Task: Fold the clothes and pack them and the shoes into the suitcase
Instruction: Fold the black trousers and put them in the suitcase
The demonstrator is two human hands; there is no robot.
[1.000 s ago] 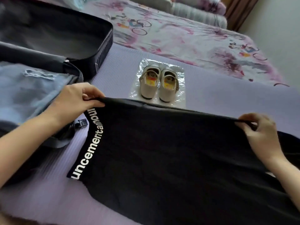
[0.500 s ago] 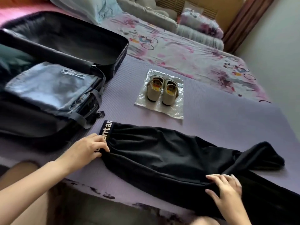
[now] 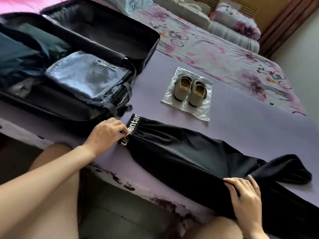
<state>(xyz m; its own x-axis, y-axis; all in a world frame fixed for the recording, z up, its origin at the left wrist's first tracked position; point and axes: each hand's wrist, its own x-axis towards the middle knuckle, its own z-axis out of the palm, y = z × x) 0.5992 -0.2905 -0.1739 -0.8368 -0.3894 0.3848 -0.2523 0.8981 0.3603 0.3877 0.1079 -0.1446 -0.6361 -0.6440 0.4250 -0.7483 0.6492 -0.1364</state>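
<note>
Long black trousers (image 3: pixel 189 152) with a white-lettered elastic waistband (image 3: pixel 132 128) are laid lengthways along the near edge of a purple ribbed mat (image 3: pixel 241 118), apparently so that the two legs can be stacked flat before they are folded shorter. The waistband end is pointed toward the open black hard-shell suitcase (image 3: pixel 151 49), which keeps the carry into it short. In the near half of the suitcase, folded pale-blue denim jeans (image 3: pixel 86 75) are already packed beside darker clothing. A pair of beige flat shoes (image 3: pixel 189 88) is kept on a clear plastic sheet (image 3: pixel 203 111) beyond the trousers, probably to keep the soles off the mat, and is not yet packed.

The waistband is pinched by the curled fingers of the left hand (image 3: pixel 105 133), so that end is pinned and the band kept square. The right hand (image 3: pixel 245 195) is laid over the near edge of the lower legs, fingers spread and slightly bent; whether cloth is gripped under it cannot be told. The garment is thus stretched between the two hands, with its bulk beyond and between them. One leg end (image 3: pixel 284 169) is seen splayed away from the other and would need aligning.
</note>
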